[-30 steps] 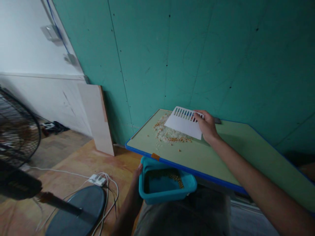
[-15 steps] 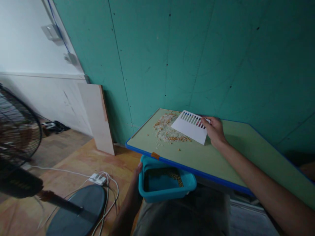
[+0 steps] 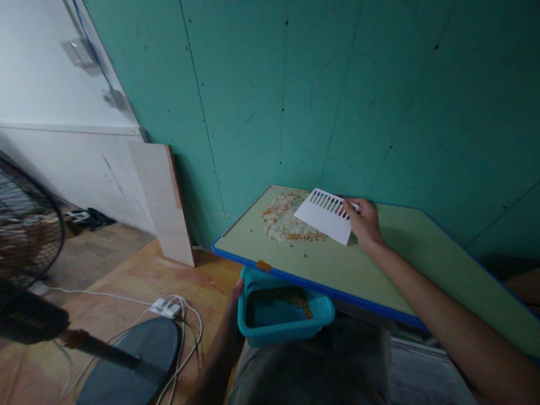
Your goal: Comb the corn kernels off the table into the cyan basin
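My right hand (image 3: 363,223) grips the slotted top edge of a white plastic scraper (image 3: 324,216), whose lower edge rests tilted on the green table (image 3: 337,264) just right of a heap of rice and yellow kernels (image 3: 283,222). My left hand (image 3: 235,295) holds the left rim of a teal tub (image 3: 283,314) under the table's blue front edge; only the thumb and part of the hand show. Yellow kernels lie inside the tub.
A teal wall stands right behind the table. A wooden board (image 3: 162,199) leans against it at the left. On the floor lie a power strip with cables (image 3: 166,307) and a fan's round base (image 3: 130,360); the fan head (image 3: 25,236) is at far left.
The scraper and my right hand have slid right, off the heap, uncovering more grain. The tub and left hand have stayed put.
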`<action>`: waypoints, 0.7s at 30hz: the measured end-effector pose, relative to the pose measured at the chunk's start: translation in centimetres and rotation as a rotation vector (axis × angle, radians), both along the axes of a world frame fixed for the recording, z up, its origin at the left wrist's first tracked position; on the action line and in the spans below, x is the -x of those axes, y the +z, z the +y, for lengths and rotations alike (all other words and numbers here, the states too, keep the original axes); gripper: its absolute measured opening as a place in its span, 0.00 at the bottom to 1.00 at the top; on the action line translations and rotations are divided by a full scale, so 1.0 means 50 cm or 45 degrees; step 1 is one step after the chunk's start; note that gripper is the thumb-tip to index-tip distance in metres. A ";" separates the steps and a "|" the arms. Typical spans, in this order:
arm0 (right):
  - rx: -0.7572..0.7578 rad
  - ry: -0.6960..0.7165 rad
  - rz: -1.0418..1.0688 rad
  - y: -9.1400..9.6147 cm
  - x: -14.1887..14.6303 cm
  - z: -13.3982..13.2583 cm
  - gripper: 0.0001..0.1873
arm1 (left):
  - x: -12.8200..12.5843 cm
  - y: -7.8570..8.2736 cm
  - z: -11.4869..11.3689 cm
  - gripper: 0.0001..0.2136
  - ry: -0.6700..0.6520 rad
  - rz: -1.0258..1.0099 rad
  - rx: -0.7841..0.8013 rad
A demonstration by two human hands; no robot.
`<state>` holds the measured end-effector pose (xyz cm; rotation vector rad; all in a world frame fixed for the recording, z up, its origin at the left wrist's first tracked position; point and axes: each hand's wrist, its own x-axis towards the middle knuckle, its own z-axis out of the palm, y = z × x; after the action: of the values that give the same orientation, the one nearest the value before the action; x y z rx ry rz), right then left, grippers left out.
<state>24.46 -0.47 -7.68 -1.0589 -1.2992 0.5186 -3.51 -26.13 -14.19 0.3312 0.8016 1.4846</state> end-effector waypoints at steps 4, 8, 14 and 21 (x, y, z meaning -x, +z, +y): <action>0.035 0.032 -0.017 -0.002 0.004 -0.004 0.23 | 0.002 0.004 -0.001 0.26 -0.008 0.033 0.073; 0.049 0.059 -0.018 0.004 0.016 -0.018 0.22 | 0.001 0.008 -0.002 0.23 0.031 0.083 0.040; 0.043 0.105 -0.022 0.012 0.030 -0.034 0.22 | -0.001 0.003 0.002 0.19 0.110 0.109 0.026; 0.038 0.128 -0.059 0.012 0.045 -0.046 0.22 | 0.005 -0.008 0.012 0.26 0.056 0.095 0.084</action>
<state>22.23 -2.75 -7.09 -1.0395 -1.3944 0.5933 -3.77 -25.52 -14.59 0.3223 0.9205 1.4898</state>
